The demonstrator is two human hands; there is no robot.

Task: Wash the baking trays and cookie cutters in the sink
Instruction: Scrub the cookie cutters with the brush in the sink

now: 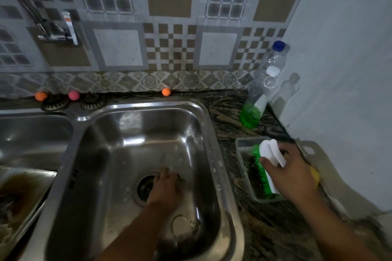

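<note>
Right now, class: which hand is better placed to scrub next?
Right hand: it already grips the green-bristled white scrubbing brush. The left hand is down in the steel sink.

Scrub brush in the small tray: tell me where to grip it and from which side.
Grip the scrub brush by its white handle from above, as the right hand does now. Its green bristles point left and down into the small tray, so the smooth white back is the exposed part.

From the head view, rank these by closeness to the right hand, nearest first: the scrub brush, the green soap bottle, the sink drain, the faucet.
1. Scrub brush: gripped by the right hand, over the small tray on the counter.
2. Green soap bottle: behind the hand, by the wall corner.
3. Sink drain: left, in the basin.
4. Faucet: far left, on the wall.
</note>
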